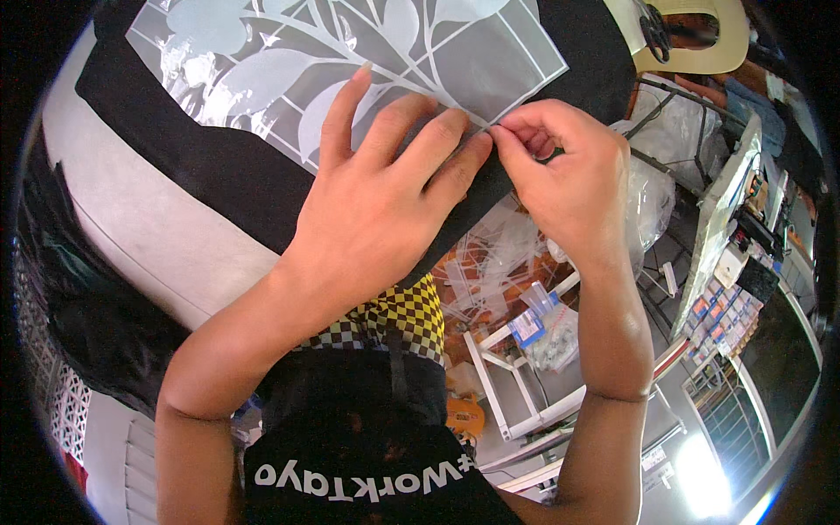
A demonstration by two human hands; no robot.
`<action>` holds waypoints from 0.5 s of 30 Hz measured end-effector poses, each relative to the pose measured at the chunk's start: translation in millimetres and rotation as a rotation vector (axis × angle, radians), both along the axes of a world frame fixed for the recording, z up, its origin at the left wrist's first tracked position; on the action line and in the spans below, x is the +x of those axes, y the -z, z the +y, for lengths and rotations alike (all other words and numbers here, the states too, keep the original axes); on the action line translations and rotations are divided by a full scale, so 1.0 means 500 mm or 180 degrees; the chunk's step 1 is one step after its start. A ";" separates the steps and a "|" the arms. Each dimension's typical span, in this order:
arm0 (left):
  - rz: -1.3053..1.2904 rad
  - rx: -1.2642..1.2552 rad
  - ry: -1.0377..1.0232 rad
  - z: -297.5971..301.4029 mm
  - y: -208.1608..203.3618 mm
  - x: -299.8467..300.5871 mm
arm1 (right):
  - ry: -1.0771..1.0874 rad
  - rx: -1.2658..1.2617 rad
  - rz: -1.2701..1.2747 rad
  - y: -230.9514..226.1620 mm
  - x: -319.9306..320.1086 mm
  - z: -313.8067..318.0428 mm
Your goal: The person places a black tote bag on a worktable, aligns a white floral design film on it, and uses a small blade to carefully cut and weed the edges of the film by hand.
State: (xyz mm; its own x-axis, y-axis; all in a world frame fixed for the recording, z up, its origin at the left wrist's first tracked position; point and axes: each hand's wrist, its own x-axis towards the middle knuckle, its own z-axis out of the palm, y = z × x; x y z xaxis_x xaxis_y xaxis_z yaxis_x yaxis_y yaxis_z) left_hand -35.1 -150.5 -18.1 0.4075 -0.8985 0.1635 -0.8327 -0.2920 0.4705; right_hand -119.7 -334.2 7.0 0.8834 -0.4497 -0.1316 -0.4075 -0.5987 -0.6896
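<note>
A glossy sheet [490,61] with pale leaf shapes and white lines lies at the top of the view, partly see-through and reflecting light. Beneath it is a black cloth [227,162]. My left hand [372,188] rests palm down across the sheet's near edge with its fingers spread, holding nothing. Thumb and forefinger of my right hand [569,162] pinch together at the sheet's near corner, close to the left fingertips. The pinched bit itself is mostly hidden by those fingers.
A pale padded surface [140,227] shows under the cloth at left. Black-handled scissors [654,33] sit near a cream hat-shaped object [700,52] at upper right. Offcut strips [481,271] litter the floor. A white metal frame [516,411] and a cluttered rack [722,306] stand at right.
</note>
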 end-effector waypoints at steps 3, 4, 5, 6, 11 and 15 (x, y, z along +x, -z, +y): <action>-0.0151 0.0249 -0.0044 -0.001 0.000 -0.017 | 0.0068 0.0191 0.0280 0.000 0.013 -0.002; -0.0206 0.0304 -0.0045 0.001 -0.003 -0.018 | 0.0071 0.0145 0.0370 -0.004 0.019 -0.002; -0.0261 0.0359 -0.0045 0.001 -0.003 -0.020 | 0.0073 0.0099 0.0460 -0.006 0.024 -0.004; -0.0310 0.0334 -0.0039 0.001 -0.003 -0.020 | 0.0027 0.0015 0.0553 -0.008 0.030 -0.008; -0.0346 0.0136 -0.0036 0.000 0.011 -0.016 | -0.0108 -0.0383 0.1025 -0.014 0.054 -0.041; -0.0363 0.0131 -0.0045 0.005 0.015 -0.017 | -0.0193 -0.0577 0.1140 -0.028 0.067 -0.050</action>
State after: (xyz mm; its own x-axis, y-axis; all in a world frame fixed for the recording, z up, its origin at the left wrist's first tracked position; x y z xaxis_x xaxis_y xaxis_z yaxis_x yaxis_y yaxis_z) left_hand -43.5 -148.2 -25.8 0.4011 -0.8996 0.1727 -0.8758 -0.3213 0.3602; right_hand -85.9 -359.3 21.1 0.8218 -0.4423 -0.3593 -0.5629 -0.7279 -0.3914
